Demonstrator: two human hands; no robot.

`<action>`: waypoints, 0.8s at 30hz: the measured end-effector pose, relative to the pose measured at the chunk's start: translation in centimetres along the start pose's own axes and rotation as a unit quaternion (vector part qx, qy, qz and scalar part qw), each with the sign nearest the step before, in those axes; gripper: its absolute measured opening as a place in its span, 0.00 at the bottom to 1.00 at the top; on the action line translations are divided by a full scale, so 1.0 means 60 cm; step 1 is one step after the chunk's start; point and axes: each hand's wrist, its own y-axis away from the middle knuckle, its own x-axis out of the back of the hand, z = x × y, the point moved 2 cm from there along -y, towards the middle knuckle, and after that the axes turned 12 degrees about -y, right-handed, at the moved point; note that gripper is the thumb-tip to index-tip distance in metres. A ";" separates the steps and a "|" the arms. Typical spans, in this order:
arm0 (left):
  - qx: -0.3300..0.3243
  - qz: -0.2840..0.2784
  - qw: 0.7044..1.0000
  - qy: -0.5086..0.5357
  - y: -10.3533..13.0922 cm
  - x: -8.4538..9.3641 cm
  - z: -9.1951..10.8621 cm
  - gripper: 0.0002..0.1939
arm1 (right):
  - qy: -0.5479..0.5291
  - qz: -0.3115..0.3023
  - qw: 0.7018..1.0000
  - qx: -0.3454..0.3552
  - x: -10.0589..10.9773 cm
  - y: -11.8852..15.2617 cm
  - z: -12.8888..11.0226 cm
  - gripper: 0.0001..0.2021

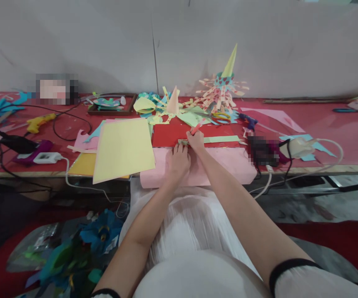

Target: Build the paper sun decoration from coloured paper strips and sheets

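Observation:
My right hand (196, 139) is closed around a pink marker (198, 125), its tip end hidden by the fingers, over a pale green paper strip (220, 139). Beside it my left hand (180, 159) lies with fingers stretched out, fingertips at the strip's left end. Small dark marks show on that end. Under the strip is a red sheet (166, 133), and a pink sheet (225, 163) hangs over the table's front edge below it. Left of my hands lies a stack of pale yellow paper (125, 151).
Behind stand a peach paper cone (173, 102) and a fringed paper figure with a yellow cone (229, 64). Yellow-handled scissors (221, 118) lie near them. A yellow glue gun (41, 122) is at left, a blue one (247, 121) at right. Cables and power adapters flank the work area.

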 end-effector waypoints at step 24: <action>0.017 -0.012 1.000 0.006 0.005 0.009 0.000 0.20 | -0.025 -0.013 0.995 0.097 0.000 0.036 -0.035 0.17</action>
